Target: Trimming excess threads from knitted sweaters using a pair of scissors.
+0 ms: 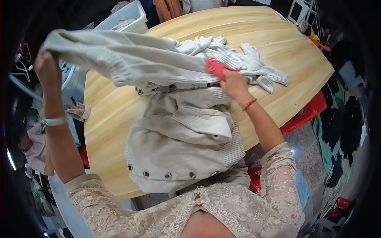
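Note:
My left hand (48,67) is raised at the far left, its fingers closed on one end of a cream knitted cardigan (127,53). The cloth stretches from there across the table toward my right hand (235,84). That hand is closed round a small pinkish-red plastic tool (216,68), which rests against the knit; its exact kind is unclear. Right in front of me lies another cream cardigan (174,146) with dark round buttons along its near edge and ribbed cuffs. More cream knitwear (258,65) is spread beyond my right hand.
The pale wooden table (293,59) has curved edges. A cup of wooden-handled tools (80,111) stands at its left. Farther back is a white bin (129,20). A red stool (305,115) and heaped clothes (341,123) are at the right. Another person (37,148) is at the left.

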Demonstrator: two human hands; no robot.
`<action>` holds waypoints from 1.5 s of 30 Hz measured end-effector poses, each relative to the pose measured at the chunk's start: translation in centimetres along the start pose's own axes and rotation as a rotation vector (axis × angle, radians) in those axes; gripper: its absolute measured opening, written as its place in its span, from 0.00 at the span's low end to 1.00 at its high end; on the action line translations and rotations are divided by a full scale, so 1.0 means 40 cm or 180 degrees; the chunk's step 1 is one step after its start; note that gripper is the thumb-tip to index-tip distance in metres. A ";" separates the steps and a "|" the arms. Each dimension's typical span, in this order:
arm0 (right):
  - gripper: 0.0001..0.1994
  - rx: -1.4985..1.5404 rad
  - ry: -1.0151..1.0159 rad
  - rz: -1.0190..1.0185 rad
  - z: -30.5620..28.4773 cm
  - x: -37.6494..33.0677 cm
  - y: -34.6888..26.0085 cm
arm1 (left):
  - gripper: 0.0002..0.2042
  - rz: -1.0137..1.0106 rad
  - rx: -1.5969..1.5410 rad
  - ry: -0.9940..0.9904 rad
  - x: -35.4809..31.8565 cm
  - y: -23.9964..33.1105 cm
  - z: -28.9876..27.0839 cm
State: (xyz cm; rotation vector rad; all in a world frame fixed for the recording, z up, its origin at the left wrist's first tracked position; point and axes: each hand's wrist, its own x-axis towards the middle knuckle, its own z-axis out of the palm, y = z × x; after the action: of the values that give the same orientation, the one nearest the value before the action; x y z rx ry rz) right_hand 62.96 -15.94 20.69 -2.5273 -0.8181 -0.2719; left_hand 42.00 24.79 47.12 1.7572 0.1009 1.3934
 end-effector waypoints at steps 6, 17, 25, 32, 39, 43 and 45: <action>0.07 0.1775 0.0551 -0.0236 -0.230 -0.064 0.018 | 0.22 -0.1894 0.2015 -0.1595 -0.425 -0.258 -0.301; 0.07 0.1247 0.0339 -0.0846 -0.383 -0.152 -0.229 | 0.29 0.0268 0.1994 -0.2210 -0.790 -0.158 0.121; 0.11 0.1249 0.0597 -0.0874 -0.413 -0.084 -0.237 | 0.21 -0.0131 0.1536 -0.2097 -0.776 -0.208 0.085; 0.09 0.1079 0.0478 -0.1059 -0.485 -0.105 -0.213 | 0.16 -0.0746 0.1050 -0.1471 -0.651 -0.116 -0.074; 0.08 0.1958 -0.0933 -0.0902 -0.652 -0.234 -0.147 | 0.18 -0.1159 -0.0960 -0.1847 -0.606 0.254 -0.370; 0.11 0.2062 -0.1867 -0.0464 -0.627 -0.250 -0.139 | 0.11 -0.2037 -0.0304 -0.0818 -0.704 0.220 -0.394; 0.11 0.1475 -0.2170 -0.0287 -0.518 -0.227 -0.125 | 0.09 -0.2743 0.0606 -0.1418 -0.718 0.156 -0.401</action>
State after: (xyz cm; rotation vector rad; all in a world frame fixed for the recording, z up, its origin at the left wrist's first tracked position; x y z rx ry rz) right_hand 51.81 -27.07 37.67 -2.1299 -1.0855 0.7128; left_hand 15.46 14.43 29.56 1.8015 0.6743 0.3743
